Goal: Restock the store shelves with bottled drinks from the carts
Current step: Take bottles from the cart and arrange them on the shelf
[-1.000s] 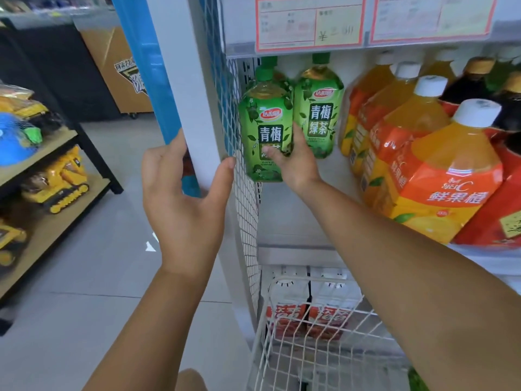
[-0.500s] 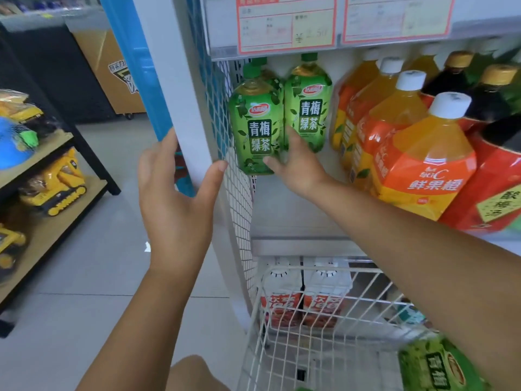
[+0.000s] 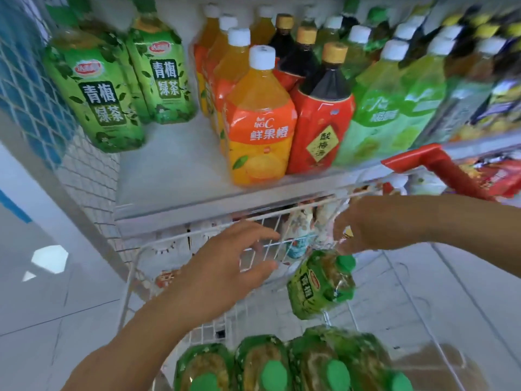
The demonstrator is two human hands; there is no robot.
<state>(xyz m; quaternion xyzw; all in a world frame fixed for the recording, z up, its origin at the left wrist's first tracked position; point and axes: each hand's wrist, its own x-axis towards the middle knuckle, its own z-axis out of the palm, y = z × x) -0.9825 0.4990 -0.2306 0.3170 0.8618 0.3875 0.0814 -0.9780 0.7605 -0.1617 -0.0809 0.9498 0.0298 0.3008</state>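
Shelf board (image 3: pixel 169 176) lies open at its front left corner, between the two shelved green bottles (image 3: pixel 95 88) by the left edge and the orange juice row (image 3: pixel 260 122). Below, over the wire cart (image 3: pixel 262 253), our left hand (image 3: pixel 225 266) hovers with fingers spread. Our right hand (image 3: pixel 366 227) pinches a green tea bottle (image 3: pixel 318 286) at its neck; it hangs tilted, cap up-right, base toward the carted bottles (image 3: pixel 265 362).

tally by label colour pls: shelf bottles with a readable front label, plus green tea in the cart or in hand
green-label bottles on the shelf: 2
orange-label bottle: 1
red-label bottle: 1
green tea bottles in the cart: 4
held bottle in the right hand: 1
total: 9
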